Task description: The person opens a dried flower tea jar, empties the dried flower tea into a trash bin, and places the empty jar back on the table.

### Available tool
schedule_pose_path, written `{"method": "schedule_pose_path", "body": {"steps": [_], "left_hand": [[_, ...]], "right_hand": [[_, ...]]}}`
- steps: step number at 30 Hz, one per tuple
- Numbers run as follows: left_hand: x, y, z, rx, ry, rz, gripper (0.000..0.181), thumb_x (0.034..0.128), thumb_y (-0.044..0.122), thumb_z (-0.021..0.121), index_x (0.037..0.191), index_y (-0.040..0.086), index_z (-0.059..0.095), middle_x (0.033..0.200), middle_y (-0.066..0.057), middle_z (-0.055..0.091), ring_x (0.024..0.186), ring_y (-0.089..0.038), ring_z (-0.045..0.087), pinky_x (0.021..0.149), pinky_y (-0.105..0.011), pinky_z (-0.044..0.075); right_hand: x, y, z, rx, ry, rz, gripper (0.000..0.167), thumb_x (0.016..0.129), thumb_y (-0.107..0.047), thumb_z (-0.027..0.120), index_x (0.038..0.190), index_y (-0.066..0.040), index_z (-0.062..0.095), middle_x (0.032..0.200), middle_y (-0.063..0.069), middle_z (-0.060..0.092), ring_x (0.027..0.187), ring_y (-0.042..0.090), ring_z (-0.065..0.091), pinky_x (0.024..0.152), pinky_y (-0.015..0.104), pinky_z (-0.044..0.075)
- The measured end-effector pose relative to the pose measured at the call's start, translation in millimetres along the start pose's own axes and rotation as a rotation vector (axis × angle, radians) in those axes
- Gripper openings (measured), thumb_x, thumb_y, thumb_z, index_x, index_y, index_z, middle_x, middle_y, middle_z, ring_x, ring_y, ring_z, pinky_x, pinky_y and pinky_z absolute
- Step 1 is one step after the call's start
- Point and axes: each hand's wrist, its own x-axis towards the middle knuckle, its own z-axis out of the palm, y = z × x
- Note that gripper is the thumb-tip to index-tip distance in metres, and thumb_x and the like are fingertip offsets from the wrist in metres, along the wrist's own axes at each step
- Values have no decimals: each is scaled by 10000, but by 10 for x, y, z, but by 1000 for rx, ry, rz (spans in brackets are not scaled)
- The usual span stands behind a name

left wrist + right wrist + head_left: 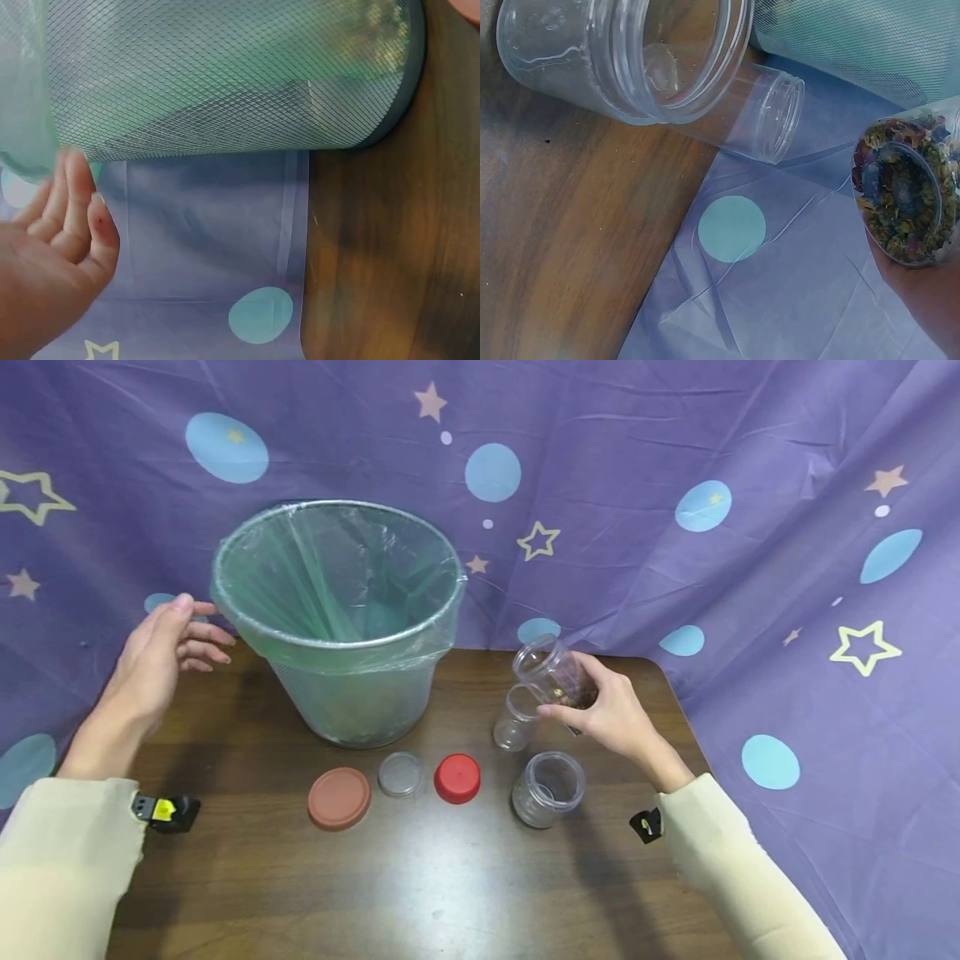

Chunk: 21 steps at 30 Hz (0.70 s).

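Observation:
My right hand [611, 714] grips a clear jar [549, 664] and holds it tilted, its open mouth facing up and left. Dried flowers [904, 195] lie in the bottom of that jar, seen through its base in the right wrist view. A slim clear jar [514, 727] stands just below it, and a wider clear jar [547, 789] stands nearer the front; both lack lids. At the left, my left hand [153, 660] holds nothing, its fingers loosely bent beside the rim of a mesh bin [356, 693]. Whether the fingertips touch the bin's green liner [337, 656] I cannot tell.
Three lids lie in a row on the wooden table [360, 893]: a brownish-pink one [339, 798], a clear one [401, 774] and a red one [457, 778]. A purple curtain [600, 443] with stars and dots hangs behind the table and along its right side.

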Motion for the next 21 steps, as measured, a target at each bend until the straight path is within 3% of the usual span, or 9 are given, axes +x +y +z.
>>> {"method": "schedule_pose_path", "body": {"steps": [6,9,13,18,21], "left_hand": [[73,112,-13,-28,137,-79,191,1031,361,450,1111,199,510,864,156,691,673,3,659,576,-132,493],[104,178,-8,14,179,-101,190,1025,369,459,1109,202,494,870,181,668,698,21,656,587,-124,502],[175,267,-2,130,208,-156,240,1017,445,440,1128,232,451,889,224,622,747,54,640,616,-118,510],[317,378,34,202,222,-253,300,994,547,416,1115,273,428,878,243,584,757,79,619,624,-124,510],[394,423,64,229,224,-279,479,984,568,421,1303,211,437,892,237,568,777,79,597,634,-123,501]], "right_hand": [[27,-18,4,-16,-6,-10,706,715,-391,873,1328,-219,567,1094,8,709,899,158,662,766,345,539],[43,-29,4,-25,-2,-12,699,712,-410,871,1317,-232,572,1077,-10,706,899,155,654,774,347,530],[74,-51,-8,-35,-2,-10,690,712,-428,867,1310,-246,575,1061,-8,706,890,159,645,768,349,523],[104,-77,-13,-49,-5,-11,697,713,-415,868,1319,-230,576,1064,-1,707,898,163,644,771,349,522],[120,-87,-4,-52,-3,-13,697,708,-409,873,1313,-221,582,1065,-3,712,909,158,649,782,347,523]]}}
